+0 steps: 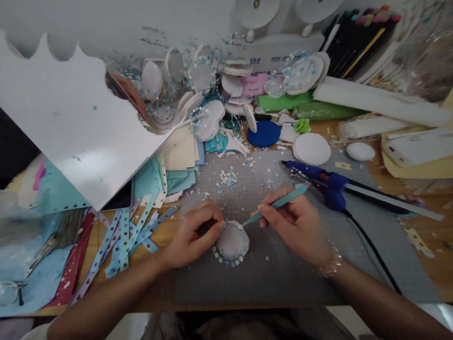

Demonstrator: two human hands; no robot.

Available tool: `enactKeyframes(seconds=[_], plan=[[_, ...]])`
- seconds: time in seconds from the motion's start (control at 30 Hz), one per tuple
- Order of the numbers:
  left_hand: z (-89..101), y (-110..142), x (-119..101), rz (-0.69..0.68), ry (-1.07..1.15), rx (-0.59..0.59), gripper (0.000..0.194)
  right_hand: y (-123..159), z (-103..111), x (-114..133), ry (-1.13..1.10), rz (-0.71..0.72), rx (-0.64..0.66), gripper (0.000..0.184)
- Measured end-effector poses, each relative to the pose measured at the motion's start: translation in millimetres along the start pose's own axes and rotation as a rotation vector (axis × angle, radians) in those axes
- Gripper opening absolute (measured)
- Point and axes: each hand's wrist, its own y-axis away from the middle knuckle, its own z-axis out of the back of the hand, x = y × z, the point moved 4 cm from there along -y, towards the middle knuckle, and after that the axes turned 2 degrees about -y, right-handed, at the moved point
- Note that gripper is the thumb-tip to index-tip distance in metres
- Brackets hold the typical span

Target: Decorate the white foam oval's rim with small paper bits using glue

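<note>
A round white disc [232,243], ringed with tiny blue and white paper flowers, lies on the grey cutting mat [289,277]. My left hand [199,235] is closed, thumb and fingers pinching the disc's upper left rim. In my right hand [293,222] is a pair of teal tweezers [283,200], held like a pen. Their tip meets the disc's upper right edge; whether a flower sits between the points is too small to tell. Beyond the hands lies a loose pile of tiny paper flowers [229,178].
A blue glue gun [327,181] with its black cord lies at the right of the mat. Punched paper strips [125,238] and a large white sheet [72,111] are at left. Decorated discs [203,74], a blue oval [264,134] and a white disc [312,148] stand behind.
</note>
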Motion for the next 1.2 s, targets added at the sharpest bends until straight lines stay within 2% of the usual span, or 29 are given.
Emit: enactKeyframes(seconds=[0.67, 0.97, 1.2], plan=[[0.7, 0.8, 0.5, -0.026, 0.028, -0.006, 0.01, 0.8, -3.0, -4.5, 0.017, -0.01, 0.03, 0.013], [1.4, 1.3, 0.1, -0.04, 0.023, -0.02, 0.01, -3.2, -1.6, -7.5, -0.049, -0.169, 0.026, 0.016], [1.8, 1.8, 0.7, -0.045, 0.04, -0.014, 0.01, -2.0, -4.5, -11.6, -0.074, -0.183, 0.039, 0.017]])
